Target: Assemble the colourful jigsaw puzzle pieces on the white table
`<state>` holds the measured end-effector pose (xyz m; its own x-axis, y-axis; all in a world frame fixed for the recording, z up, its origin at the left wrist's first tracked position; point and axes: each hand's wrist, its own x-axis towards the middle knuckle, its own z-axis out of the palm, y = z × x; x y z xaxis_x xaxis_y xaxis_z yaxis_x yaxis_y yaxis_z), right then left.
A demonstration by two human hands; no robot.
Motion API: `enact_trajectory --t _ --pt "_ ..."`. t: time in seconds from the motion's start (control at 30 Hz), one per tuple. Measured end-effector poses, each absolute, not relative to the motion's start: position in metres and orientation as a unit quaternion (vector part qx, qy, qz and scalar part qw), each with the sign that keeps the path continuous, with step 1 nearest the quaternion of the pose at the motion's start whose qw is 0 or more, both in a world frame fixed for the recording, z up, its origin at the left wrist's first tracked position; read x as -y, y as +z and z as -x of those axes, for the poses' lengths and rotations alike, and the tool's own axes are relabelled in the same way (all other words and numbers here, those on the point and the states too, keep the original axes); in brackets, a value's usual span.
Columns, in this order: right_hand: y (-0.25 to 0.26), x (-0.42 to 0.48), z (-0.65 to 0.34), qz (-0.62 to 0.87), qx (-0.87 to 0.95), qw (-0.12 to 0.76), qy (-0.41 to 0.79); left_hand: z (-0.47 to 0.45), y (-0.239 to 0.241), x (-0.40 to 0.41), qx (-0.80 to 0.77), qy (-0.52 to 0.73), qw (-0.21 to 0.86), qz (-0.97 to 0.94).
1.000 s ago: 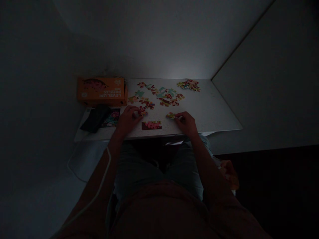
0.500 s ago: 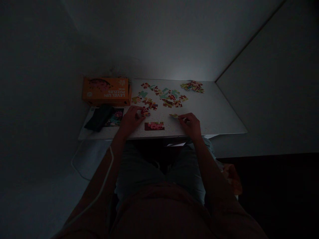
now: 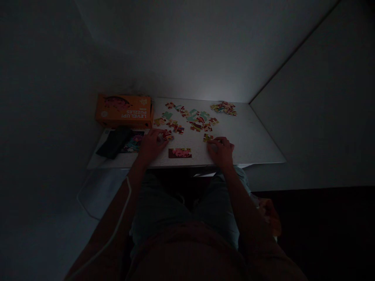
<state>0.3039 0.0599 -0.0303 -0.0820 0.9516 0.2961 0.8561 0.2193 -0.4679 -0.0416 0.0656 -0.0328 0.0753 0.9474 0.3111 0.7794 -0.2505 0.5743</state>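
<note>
**Two hands on the bench, one puzzle piece at each**

Two hands rest on the white bench (image 3: 252, 144), near its front edge. Light is poor, so fine detail is limited.

Left hand (image 3: 150, 143): fingers curled and pressed together around a small red piece (image 3: 168, 135), which sits at the fingertips. Looks like a pinch, but the dim view won't confirm it.

Right hand (image 3: 222, 150): fingers bent, tips touching a yellow-green piece (image 3: 208, 137) that lies flat on the bench just ahead of them. Touching, not clearly lifted.

Between the hands, close to the front edge: a joined strip (image 3: 179, 153) of pink and dark pieces, flat, apart from both hands.

Further back: a loose scatter of pieces (image 3: 190, 117) across the middle of the bench, and a smaller pile (image 3: 224, 108) at the far right (both well clear of the hands).

Far left corner: orange puzzle box (image 3: 124, 111), lid print facing away. In front of it a dark pouch (image 3: 113, 141) lies partly over a printed sheet (image 3: 134, 141), just left of the left hand.

A thin white cable (image 3: 123, 210) runs along the left forearm.
</note>
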Motion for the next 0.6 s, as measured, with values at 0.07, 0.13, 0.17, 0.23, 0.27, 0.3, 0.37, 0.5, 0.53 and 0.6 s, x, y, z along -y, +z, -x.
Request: enact_trajectory --t 0.07,0.13,0.17,0.23,0.27,0.3,0.37,0.5,0.53,0.6 --pt "-0.031 -0.060 -0.304 0.613 0.740 0.265 0.088 0.042 -0.033 -0.066 -0.604 0.320 0.127 -0.718" --pt "-0.033 -0.063 -0.305 0.607 0.744 0.266 0.087 0.042 -0.033 -0.066 -0.607 0.319 0.121 -0.718" --pt "-0.034 -0.066 -0.306 0.603 0.746 0.268 0.089 0.042 -0.034 -0.067 -0.607 0.317 0.116 -0.719" --pt "-0.035 -0.076 -0.307 0.596 0.751 0.268 0.094 0.041 -0.034 -0.067 -0.610 0.308 0.101 -0.723" --pt "-0.035 -0.083 -0.306 0.592 0.755 0.266 0.098 0.041 -0.035 -0.068 -0.613 0.301 0.093 -0.725" --pt "-0.034 -0.091 -0.305 0.588 0.759 0.263 0.100 0.041 -0.035 -0.068 -0.617 0.295 0.086 -0.724" --pt "-0.033 -0.111 -0.299 0.583 0.764 0.256 0.102 0.040 -0.036 -0.068 -0.626 0.290 0.079 -0.719" --pt "-0.031 -0.147 -0.278 0.585 0.770 0.232 0.106 0.041 -0.038 -0.070 -0.635 0.287 0.072 -0.714" --pt "-0.030 -0.154 -0.273 0.586 0.770 0.226 0.108 0.041 -0.039 -0.070 -0.634 0.286 0.072 -0.715" --pt "-0.030 -0.165 -0.264 0.588 0.768 0.229 0.111 0.042 -0.039 -0.071 -0.632 0.288 0.076 -0.716"
